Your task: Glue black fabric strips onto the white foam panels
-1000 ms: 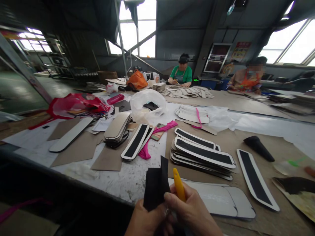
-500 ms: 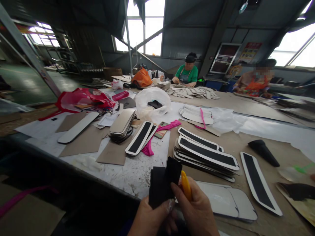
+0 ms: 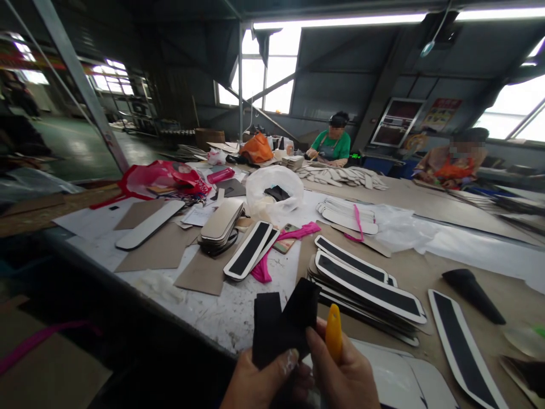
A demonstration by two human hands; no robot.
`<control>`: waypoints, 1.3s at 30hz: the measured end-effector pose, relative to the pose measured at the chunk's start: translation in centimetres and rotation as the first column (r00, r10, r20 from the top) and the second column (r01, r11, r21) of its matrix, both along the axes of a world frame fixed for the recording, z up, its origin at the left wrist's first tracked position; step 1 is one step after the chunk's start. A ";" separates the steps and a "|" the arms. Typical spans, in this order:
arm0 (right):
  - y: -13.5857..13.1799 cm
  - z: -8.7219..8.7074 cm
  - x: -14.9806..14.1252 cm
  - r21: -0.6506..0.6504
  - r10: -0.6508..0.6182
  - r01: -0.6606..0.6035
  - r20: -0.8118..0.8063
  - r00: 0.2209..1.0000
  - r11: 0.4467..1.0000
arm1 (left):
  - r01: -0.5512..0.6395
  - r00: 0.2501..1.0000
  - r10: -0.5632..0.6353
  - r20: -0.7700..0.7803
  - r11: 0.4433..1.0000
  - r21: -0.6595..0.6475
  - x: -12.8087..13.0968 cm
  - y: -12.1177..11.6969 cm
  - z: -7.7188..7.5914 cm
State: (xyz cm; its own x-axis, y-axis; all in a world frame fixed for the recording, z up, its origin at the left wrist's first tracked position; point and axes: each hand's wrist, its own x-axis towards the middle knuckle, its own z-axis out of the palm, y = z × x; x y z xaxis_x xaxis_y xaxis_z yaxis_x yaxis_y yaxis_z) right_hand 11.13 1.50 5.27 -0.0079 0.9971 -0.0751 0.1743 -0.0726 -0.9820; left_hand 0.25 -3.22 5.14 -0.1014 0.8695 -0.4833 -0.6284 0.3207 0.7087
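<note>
A long worktable with a white, dark-speckled top [image 3: 200, 315] runs across the view, and over its near edge two bare hands work close together, forearms rising from below. The right hand [image 3: 344, 366] is bent inward, its thumb pressing the edge of the black material. The left hand [image 3: 261, 378] grips that bundle of flat, matte black strips [image 3: 270, 335] from below, thumb laid across the front, pale smears on the thumb. Tucked in the right hand, a slim, tapered yellow handle [image 3: 334, 335] points upward, its lower end hidden.
</note>
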 end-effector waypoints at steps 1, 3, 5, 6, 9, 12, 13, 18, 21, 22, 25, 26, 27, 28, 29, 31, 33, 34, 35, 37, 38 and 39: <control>0.1 0.0 0.0 0.022 -0.031 0.030 0.023 0.999 0.999 | -0.008 1.000 0.008 0.028 1.000 -0.006 0.0 0.0 0.0; 0.2 0.1 -0.1 0.069 -0.076 0.074 0.026 0.997 0.995 | -0.003 0.997 0.002 0.080 1.000 0.010 -0.1 0.1 0.0; 0.3 0.3 -0.1 0.081 -0.076 0.077 -0.018 0.997 0.994 | 0.018 0.991 -0.024 0.130 0.999 0.052 -0.4 0.1 0.2; 0.3 0.4 -0.1 0.064 -0.065 0.067 -0.041 0.997 0.996 | 0.028 0.987 -0.038 0.156 0.997 0.068 -0.5 0.1 0.3; 0.3 1.1 0.1 -0.032 -0.017 0.014 -0.112 0.994 0.999 | 0.028 0.972 -0.040 0.233 0.998 0.053 -1.1 0.1 1.0; 0.3 2.2 0.8 -0.061 -0.011 0.000 -0.178 0.984 0.998 | -0.053 0.961 0.062 0.268 0.998 -0.039 -1.6 -0.1 1.6; 0.4 2.5 1.0 -0.034 -0.018 0.012 -0.170 0.985 0.999 | -0.074 0.962 0.090 0.260 0.995 -0.071 -1.8 -0.1 1.7; 0.4 3.4 2.8 0.145 -0.049 0.047 0.013 0.999 0.988 | -0.211 0.939 0.229 0.258 0.973 -0.095 -3.3 0.9 0.6; 0.7 3.6 4.3 0.209 -0.068 0.043 0.114 0.991 0.977 | -0.373 0.851 0.392 0.349 0.920 -0.123 -4.4 1.6 -0.2; 0.8 3.8 4.7 0.231 -0.044 0.006 0.159 0.986 0.973 | -0.400 0.839 0.418 0.349 0.908 -0.125 -4.7 1.6 -0.3; 0.8 4.2 5.4 0.256 0.084 -0.156 0.270 0.959 0.954 | -0.320 0.887 0.341 0.312 0.940 -0.120 -4.7 0.8 0.0; 0.6 4.3 5.3 0.248 0.138 -0.213 0.288 0.948 0.945 | -0.259 0.911 0.281 0.302 0.960 -0.111 -4.4 0.3 0.3; 0.4 4.3 5.0 0.246 0.188 -0.265 0.297 0.936 0.932 | -0.194 0.930 0.213 0.299 0.976 -0.095 -4.1 -0.3 0.6; 0.2 4.1 4.7 0.258 0.235 -0.316 0.302 0.924 0.913 | -0.133 0.941 0.148 0.303 0.989 -0.069 -3.7 -0.8 0.9; -0.1 3.9 4.3 0.284 0.290 -0.378 0.307 0.906 0.881 | -0.081 0.946 0.089 0.310 0.996 -0.038 -3.4 -1.2 1.3; -0.6 3.1 3.6 0.345 0.410 -0.510 0.326 0.852 0.788 | 0.014 0.950 -0.015 0.311 1.000 0.006 -2.8 -1.6 1.8; -0.9 2.3 3.2 0.347 0.497 -0.603 0.350 0.794 0.719 | 0.090 0.966 -0.090 0.242 0.996 0.009 -2.6 -1.6 1.9; -0.9 1.9 3.1 0.301 0.526 -0.631 0.362 0.770 0.715 | 0.112 0.977 -0.113 0.182 0.994 0.016 -2.6 -1.4 1.7; -0.9 1.7 3.1 0.234 0.544 -0.641 0.366 0.755 0.731 | 0.123 0.985 -0.126 0.120 0.992 0.031 -2.7 -1.2 1.5; -0.7 1.3 3.1 0.093 0.568 -0.626 0.335 0.752 0.774 | 0.141 0.989 -0.144 0.033 0.987 0.072 -2.8 -0.7 0.8; -0.6 1.2 3.2 0.035 0.585 -0.621 0.299 0.754 0.783 | 0.148 0.989 -0.149 0.013 0.985 0.089 -2.8 -0.6 0.5; -0.5 1.1 3.2 -0.009 0.606 -0.625 0.251 0.755 0.781 | 0.155 0.988 -0.155 -0.002 0.983 0.098 -2.7 -0.5 0.1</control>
